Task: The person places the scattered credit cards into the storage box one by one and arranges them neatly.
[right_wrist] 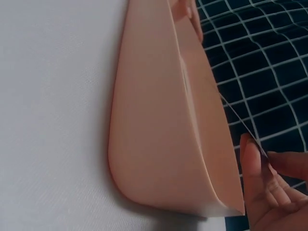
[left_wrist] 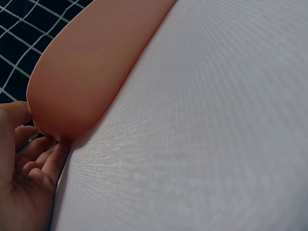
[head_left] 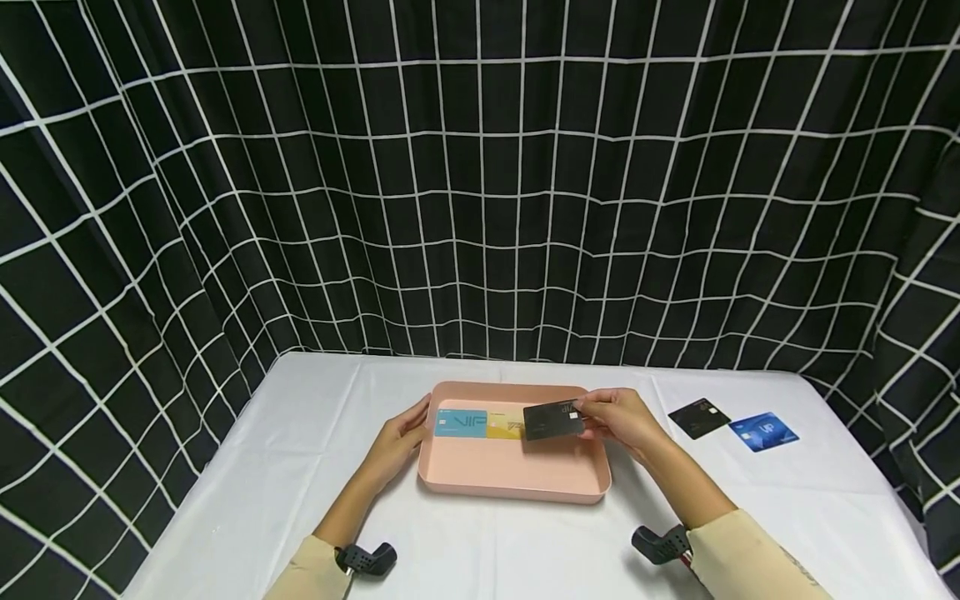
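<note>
My right hand (head_left: 618, 419) pinches a black VIP card (head_left: 552, 421) by its right end, tilted above the right part of a pink tray (head_left: 517, 478). In the right wrist view the card shows edge-on between thumb and fingers (right_wrist: 253, 168). A light blue VIP card (head_left: 460, 422) and a yellow card (head_left: 504, 425) lie in a row inside the tray; the black card overlaps the yellow one's right end in the head view. My left hand (head_left: 396, 446) holds the tray's left end, fingertips (left_wrist: 57, 149) against its outer wall near the base.
Right of the tray, another black card (head_left: 699, 418) and a dark blue card (head_left: 764, 432) lie on the white-covered table (head_left: 480, 542). A black curtain with white grid lines (head_left: 480, 208) rises behind the table and along its sides.
</note>
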A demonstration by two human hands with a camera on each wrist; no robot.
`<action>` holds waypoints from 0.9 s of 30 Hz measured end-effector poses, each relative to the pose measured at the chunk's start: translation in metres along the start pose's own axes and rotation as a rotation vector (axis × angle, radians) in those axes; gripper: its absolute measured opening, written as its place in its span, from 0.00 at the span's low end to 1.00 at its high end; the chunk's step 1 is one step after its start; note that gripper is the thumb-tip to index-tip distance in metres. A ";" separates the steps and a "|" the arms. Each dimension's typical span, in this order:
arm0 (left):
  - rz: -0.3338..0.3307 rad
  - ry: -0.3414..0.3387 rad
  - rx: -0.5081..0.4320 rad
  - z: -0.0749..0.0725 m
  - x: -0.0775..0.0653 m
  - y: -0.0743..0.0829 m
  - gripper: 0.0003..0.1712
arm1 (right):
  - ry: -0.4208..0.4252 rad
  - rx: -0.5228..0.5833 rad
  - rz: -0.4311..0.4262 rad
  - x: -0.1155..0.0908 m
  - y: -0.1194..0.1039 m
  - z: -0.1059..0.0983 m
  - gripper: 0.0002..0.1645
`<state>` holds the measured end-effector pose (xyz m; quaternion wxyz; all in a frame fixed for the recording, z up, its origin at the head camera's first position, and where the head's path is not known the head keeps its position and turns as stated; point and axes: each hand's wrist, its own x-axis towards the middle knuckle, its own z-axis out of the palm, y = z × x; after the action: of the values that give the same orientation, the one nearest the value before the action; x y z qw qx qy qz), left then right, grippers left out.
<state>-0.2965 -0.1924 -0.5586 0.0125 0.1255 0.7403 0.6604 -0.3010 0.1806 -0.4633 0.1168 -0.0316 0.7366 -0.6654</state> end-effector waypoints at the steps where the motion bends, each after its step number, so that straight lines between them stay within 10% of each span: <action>1: -0.003 0.000 0.001 0.000 0.000 0.000 0.32 | 0.004 -0.004 0.001 0.002 0.000 0.001 0.14; 27: -0.001 0.000 -0.009 -0.001 0.000 0.000 0.33 | 0.056 -0.194 0.039 0.028 0.001 0.029 0.17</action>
<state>-0.2963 -0.1932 -0.5586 0.0136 0.1252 0.7375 0.6635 -0.3219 0.1468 -0.4706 0.1052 -0.0098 0.8010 -0.5893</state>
